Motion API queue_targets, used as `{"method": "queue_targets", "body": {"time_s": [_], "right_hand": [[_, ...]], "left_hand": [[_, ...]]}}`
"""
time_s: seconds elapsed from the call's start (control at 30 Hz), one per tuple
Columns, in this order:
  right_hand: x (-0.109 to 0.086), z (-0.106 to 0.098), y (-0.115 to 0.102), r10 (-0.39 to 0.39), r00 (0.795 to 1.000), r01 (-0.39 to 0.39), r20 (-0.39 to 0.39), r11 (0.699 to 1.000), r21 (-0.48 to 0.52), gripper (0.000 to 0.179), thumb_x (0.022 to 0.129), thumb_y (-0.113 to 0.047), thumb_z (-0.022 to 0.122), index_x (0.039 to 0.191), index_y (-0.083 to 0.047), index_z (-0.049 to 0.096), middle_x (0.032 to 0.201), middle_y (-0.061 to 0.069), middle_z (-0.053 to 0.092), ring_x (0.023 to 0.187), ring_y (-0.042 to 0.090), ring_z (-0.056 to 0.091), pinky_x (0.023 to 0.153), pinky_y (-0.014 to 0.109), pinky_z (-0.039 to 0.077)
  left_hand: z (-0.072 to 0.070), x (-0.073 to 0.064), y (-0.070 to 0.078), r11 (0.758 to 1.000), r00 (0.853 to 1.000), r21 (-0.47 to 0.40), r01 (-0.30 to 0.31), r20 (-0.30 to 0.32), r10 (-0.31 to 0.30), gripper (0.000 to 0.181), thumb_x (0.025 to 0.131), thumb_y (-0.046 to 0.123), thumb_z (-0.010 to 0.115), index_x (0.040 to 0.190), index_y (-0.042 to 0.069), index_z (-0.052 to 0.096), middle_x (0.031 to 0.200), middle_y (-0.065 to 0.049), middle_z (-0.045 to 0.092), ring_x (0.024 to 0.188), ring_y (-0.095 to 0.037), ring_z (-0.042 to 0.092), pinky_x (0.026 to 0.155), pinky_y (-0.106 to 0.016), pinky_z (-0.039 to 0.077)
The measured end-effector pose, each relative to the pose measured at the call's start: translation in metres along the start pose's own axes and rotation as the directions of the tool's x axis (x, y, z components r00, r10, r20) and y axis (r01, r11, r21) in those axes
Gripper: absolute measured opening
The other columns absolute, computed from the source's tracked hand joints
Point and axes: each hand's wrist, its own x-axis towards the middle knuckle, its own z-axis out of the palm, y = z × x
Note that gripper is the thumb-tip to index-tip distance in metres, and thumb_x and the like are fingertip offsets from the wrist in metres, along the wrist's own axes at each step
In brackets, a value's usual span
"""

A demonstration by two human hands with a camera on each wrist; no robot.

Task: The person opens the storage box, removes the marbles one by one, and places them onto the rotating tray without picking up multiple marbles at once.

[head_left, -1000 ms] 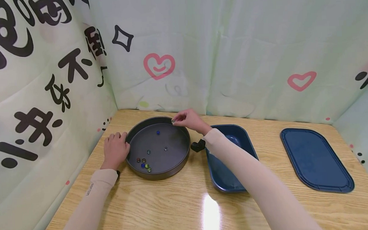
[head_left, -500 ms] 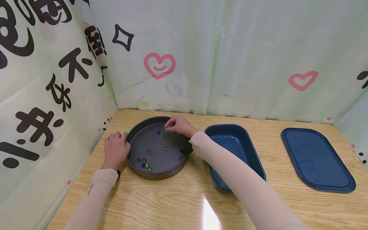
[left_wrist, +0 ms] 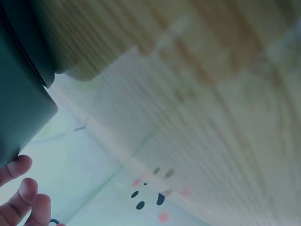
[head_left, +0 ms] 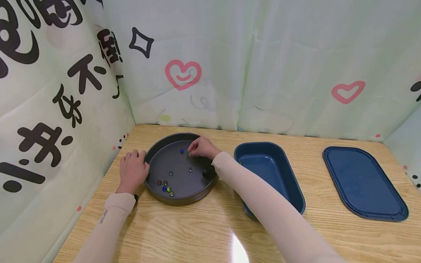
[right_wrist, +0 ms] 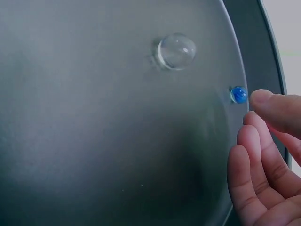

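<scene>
Marble (right_wrist: pixel 238 94) just beside R hand (right_wrist: pixel 265 160)

Bright, even light; overhead glare streak on table (head_left: pixel 240 246); head view bends at edges; left-wrist pic blurred.

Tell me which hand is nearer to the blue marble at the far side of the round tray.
Right. The right hand reaches into the round tray, its fingertips just beside the blue marble. The left hand rests on the tray's outer left rim, farther away.
</scene>
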Motion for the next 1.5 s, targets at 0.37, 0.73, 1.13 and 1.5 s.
{"method": "queue_targets", "body": {"time_s": [0.37,0.73,1.13,1.5], "right_hand": [[0.008,0.007,0.007,0.020,1.000,-0.020,0.000,0.998,-0.065,0.014,0.076,-0.007,0.074,0.089,-0.004,0.074,0.083,0.009,0.073,0.058,0.003,0.052,0.056,0.015,0.043],[0.010,0.007,0.011,0.025,1.000,-0.026,-0.018,0.997,-0.073,0.013,0.073,-0.006,0.076,0.086,-0.004,0.074,0.071,0.004,0.068,0.058,0.004,0.049,0.055,0.015,0.039],[0.008,-0.013,-0.003,-0.054,0.998,0.054,-0.008,0.997,-0.048,0.013,0.078,-0.007,0.072,0.090,-0.004,0.073,0.082,0.009,0.071,0.066,0.007,0.053,0.063,0.017,0.043],[-0.008,-0.045,-0.024,-0.182,0.982,0.182,0.049,0.983,0.004,0.017,0.081,-0.009,0.070,0.096,-0.001,0.072,0.089,0.011,0.071,0.076,0.013,0.062,0.071,0.021,0.049]], "left_hand": [[0.003,0.000,-0.001,1.000,1.000,-0.005,0.002,-0.007,-0.002,0.029,0.086,0.014,0.051,0.113,0.003,0.054,0.100,-0.020,0.052,0.092,-0.038,0.049,0.085,-0.053,0.039],[0.001,0.000,0.002,1.000,0.999,-0.012,-0.001,-0.036,0.001,0.028,0.085,0.013,0.052,0.111,0.003,0.055,0.097,-0.019,0.052,0.089,-0.038,0.050,0.083,-0.052,0.040],[0.003,0.002,0.003,1.000,1.000,-0.010,0.008,-0.025,-0.008,0.029,0.086,0.013,0.051,0.112,0.002,0.055,0.097,-0.020,0.052,0.087,-0.038,0.049,0.083,-0.052,0.040],[0.002,0.004,0.012,1.000,0.999,-0.005,0.028,-0.029,-0.028,0.027,0.085,0.012,0.050,0.110,0.002,0.055,0.095,-0.020,0.051,0.084,-0.037,0.048,0.080,-0.051,0.040]]}}
